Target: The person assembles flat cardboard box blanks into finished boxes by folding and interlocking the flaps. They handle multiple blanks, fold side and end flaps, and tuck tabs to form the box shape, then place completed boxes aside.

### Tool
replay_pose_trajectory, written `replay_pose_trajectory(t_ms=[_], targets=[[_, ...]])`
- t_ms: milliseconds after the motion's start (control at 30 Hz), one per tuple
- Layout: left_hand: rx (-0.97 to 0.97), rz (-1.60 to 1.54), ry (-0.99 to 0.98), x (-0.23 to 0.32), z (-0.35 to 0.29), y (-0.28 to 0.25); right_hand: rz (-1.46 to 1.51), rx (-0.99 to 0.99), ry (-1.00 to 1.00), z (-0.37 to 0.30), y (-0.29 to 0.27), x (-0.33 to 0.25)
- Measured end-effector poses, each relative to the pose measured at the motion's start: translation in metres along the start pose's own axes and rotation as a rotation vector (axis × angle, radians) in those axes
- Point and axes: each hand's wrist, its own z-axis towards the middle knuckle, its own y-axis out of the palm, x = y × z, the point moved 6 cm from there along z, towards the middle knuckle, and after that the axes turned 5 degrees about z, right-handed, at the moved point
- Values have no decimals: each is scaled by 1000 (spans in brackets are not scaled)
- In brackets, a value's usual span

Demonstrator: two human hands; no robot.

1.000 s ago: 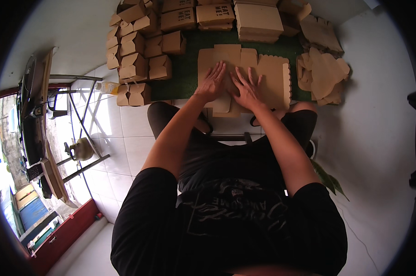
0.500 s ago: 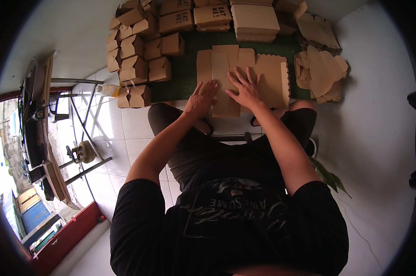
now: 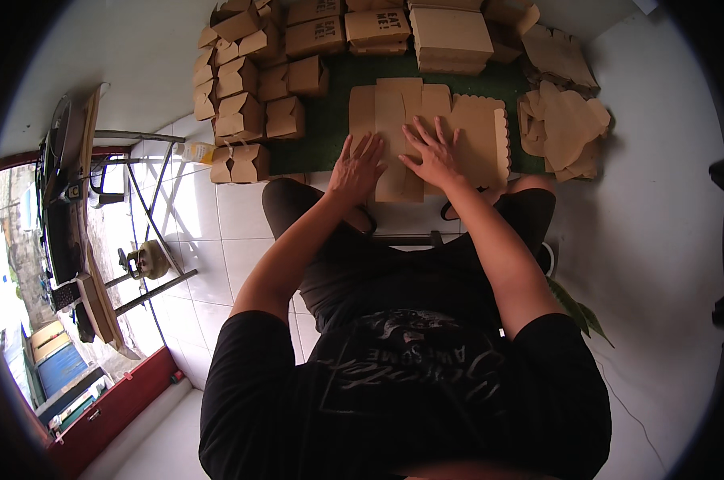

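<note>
A flat brown cardboard box blank [image 3: 484, 144] with a scalloped right edge lies on the green mat, its panels spread out. My left hand [image 3: 356, 170] rests on its left part, palm down with the fingers apart. Just right of the middle, my right hand [image 3: 436, 158] lies flat on the cardboard, fingers spread. Between the two hands runs a long folded panel [image 3: 400, 180] that reaches past the near edge of the mat. Neither hand grips anything.
Folded brown boxes [image 3: 239, 116] stand stacked at the left of the green mat [image 3: 338, 74]. At the back is a pile of flat box pieces [image 3: 452, 42]; loose cardboard cutouts [image 3: 566, 124] lie at the right. A bottle with yellow contents [image 3: 196, 152] is beside the boxes.
The whole view has shifted slightly. My left hand's fingers are spread a little wider on the cardboard, and the light strip beside them looks darker. My right hand stays in place on the blank.
</note>
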Motion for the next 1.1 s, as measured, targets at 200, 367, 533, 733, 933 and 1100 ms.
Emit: replay_pose_trajectory(t_ms=[200, 367, 533, 733, 933, 1100], targets=[[-10, 23, -88, -21, 45, 23, -11, -1, -2, 0, -1, 0], [6, 56, -123, -30, 62, 29, -8, -18, 7, 1, 2, 1], [14, 23, -126, -28, 55, 25, -16, -61, 27, 1, 3, 3], [-19, -11, -95, -24, 27, 15, -13, -45, 23, -1, -2, 0], [-163, 4, 46, -12, -10, 15, -17, -68, 38, 0, -1, 1], [-74, -70, 95, 12, -20, -16, 2, -57, 14, -2, 1, 4]])
